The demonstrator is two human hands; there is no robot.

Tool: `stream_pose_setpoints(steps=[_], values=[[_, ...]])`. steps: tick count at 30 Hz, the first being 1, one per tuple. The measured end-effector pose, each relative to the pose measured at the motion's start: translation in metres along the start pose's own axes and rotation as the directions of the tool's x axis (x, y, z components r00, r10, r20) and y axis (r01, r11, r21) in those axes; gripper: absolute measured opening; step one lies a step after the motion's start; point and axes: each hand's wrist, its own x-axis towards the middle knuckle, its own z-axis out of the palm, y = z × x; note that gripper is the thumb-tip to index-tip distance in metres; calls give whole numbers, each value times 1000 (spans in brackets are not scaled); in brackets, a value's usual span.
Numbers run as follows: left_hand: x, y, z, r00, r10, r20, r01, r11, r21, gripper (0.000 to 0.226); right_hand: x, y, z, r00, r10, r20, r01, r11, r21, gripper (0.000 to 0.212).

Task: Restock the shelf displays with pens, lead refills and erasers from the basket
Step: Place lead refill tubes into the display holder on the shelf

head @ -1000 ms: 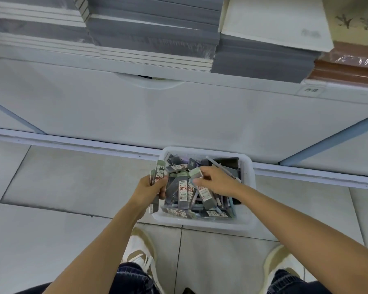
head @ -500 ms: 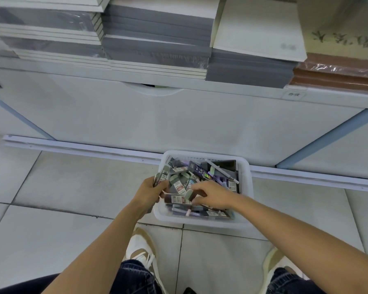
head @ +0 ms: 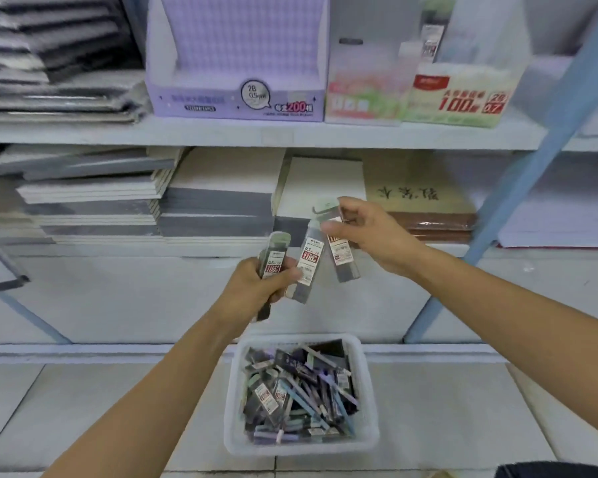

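— lead refill packs (head: pixel 308 262): where are they right now?
— three are up in front of the shelf (head: pixel 83 134). the left hand (head: pixel 256 284) is wrapped round one, whose label reads "0.7" and "100". the right hand (head: pixel 370 232) pinches the tops of two more, each with a red "100" label. the lower end of one hangs right by the left fingers, and i cannot tell if it touches them.
— and the others?
— heaped in the basket (head: pixel 369 408) on the floor tiles (head: pixel 83 408), directly below the hands, mixed with pens (head: pixel 301 398). a "100" label shows in there too.
— what stands on the shelf above?
— a purple display box (head: pixel 201 101) marked "2b 0.5mm" and "200". next is a pink-and-green box (head: pixel 363 101) with print too blurred to read, then a green display box (head: pixel 460 108) reading "100", "2b" and "0.7". notebooks (head: pixel 214 205) lie stacked one level down, behind the hands.
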Motion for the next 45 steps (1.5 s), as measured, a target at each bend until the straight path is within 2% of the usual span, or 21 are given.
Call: stream_pose_setpoints(steps=[3, 6, 8, 11, 16, 23, 26, 28, 30, 32, 34, 37, 38, 42, 45], values=[[1, 41, 27, 996, 88, -30, -91, 992, -92, 2, -10, -28, -9, 991, -28, -129, 51, 983, 175, 35], [-1, 77, 51, 988, 145, -51, -150, 979, -134, 10, -22, -53, -15, 971, -104, -214, 141, 976, 165, 42], [-3, 97, 64, 985, 164, -47, -170, 974, -150, 25, -28, -68, -22, 944, -136, -301, 197, 963, 182, 43], [-3, 122, 82, 978, 206, -39, -209, 976, -69, 34, -36, -88, -32, 906, -163, -390, 261, 942, 211, 45], [4, 161, 105, 954, 297, -32, -298, 954, -27, 21, -43, -127, -58, 898, -207, -389, 281, 949, 142, 42], [17, 206, 132, 902, 430, 33, -429, 902, -37, 16, -40, -170, -91, 892, -277, -358, 312, 949, 43, 33], [26, 221, 135, 878, 479, -2, -479, 877, -24, 17, -32, -186, -104, 879, -310, -363, 336, 942, 10, 29], [34, 232, 132, 877, 479, -28, -479, 878, -6, 16, -28, -198, -114, 882, -326, -339, 329, 943, -49, 28], [41, 243, 128, 883, 469, 4, -469, 883, -23, 13, -24, -207, -126, 890, -343, -301, 326, 939, -104, 26], [47, 252, 124, 893, 447, 47, -447, 894, -15, 9, -20, -216, -140, 867, -384, -317, 348, 923, -166, 20], [55, 259, 118, 916, 397, 49, -395, 917, -53, 11, -15, -224, -157, 788, -452, -418, 400, 892, -210, 19], [65, 267, 111, 947, 313, 70, -285, 921, -266, 17, -4, -228, -178, 656, -511, -556, 376, 859, -346, 22], [67, 268, 109, 947, 309, 82, -274, 916, -294, 18, 0, -225, -182, 648, -514, -562, 337, 855, -395, 21], [76, 263, 104, 932, 330, 151, -286, 924, -254, 18, 19, -197, -181, 704, -494, -510, 177, 818, -548, 21], [79, 260, 102, 915, 351, 197, -301, 921, -246, 19, 28, -182, -176, 698, -507, -506, 166, 801, -575, 24]])
